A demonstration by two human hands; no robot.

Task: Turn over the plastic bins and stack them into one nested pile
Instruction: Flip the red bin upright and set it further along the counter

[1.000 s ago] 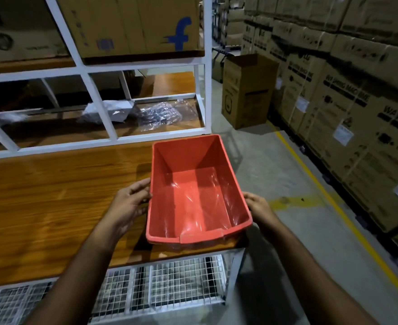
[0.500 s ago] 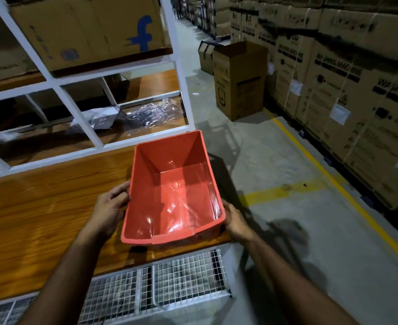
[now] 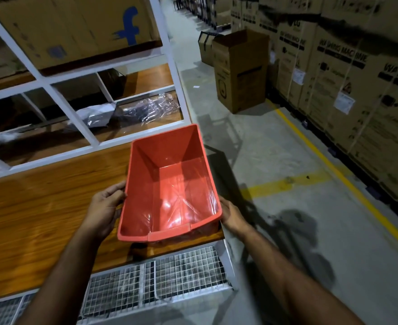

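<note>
One red plastic bin (image 3: 169,184) sits mouth up at the right end of a wooden table top (image 3: 41,207). Clear plastic film lines its inside. My left hand (image 3: 106,207) holds its left wall, fingers curled against the side below the rim. My right hand (image 3: 232,214) holds the right wall near the front corner, its fingers hidden behind the bin. Whether the bin rests on the table or is slightly lifted I cannot tell. No other bin is in view.
A white metal rack frame (image 3: 90,137) rises behind the table, with crumpled plastic wrap (image 3: 127,111) on a shelf and a cardboard box (image 3: 76,26) above. Wire mesh (image 3: 158,285) runs below the table. Concrete aisle floor (image 3: 287,160), an open carton (image 3: 240,69) and stacked washing-machine boxes (image 3: 357,78) lie right.
The view has swung right and down, so the bin and both hands sit further left in frame. The hands keep their hold on the bin's two sides.
</note>
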